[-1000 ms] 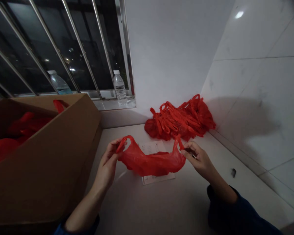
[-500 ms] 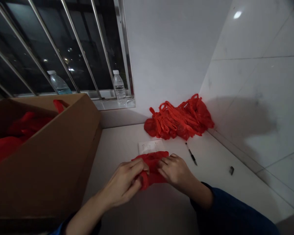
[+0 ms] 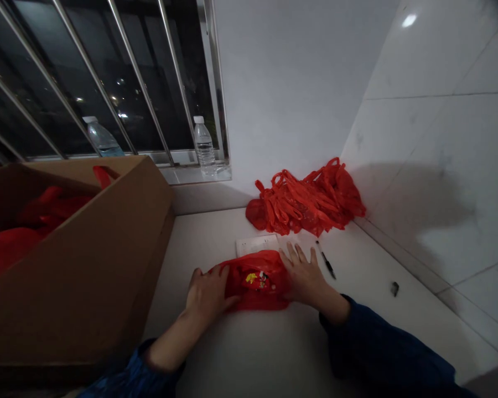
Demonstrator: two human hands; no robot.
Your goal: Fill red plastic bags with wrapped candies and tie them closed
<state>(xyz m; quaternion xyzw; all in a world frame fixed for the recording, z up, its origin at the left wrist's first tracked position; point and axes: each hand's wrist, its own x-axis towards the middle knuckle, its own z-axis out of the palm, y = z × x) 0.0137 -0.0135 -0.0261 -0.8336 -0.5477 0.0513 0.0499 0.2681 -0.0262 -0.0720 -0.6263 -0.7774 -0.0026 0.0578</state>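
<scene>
A red plastic bag (image 3: 253,298) lies spread on the white tabletop, and small yellow, white and red items (image 3: 258,279) show at its middle. My left hand (image 3: 208,290) rests on the bag's left side with its fingers apart. On the bag's right edge lies my right hand (image 3: 305,276), fingers spread. Just behind the bag is a white booklet or card (image 3: 255,245), partly covered by it. A pile of red plastic bags (image 3: 307,199) sits farther back against the wall.
A cardboard box (image 3: 87,265) holding red bags (image 3: 14,249) stands at the left. Bottles (image 3: 205,146) (image 3: 103,138) are by the barred window. A black pen (image 3: 326,261) and a small dark object (image 3: 394,288) lie at the right.
Both hands have opened and moved apart, off the bunched red bag. The bag is now flatter and wider, and the colourful items at its middle have come into view.
</scene>
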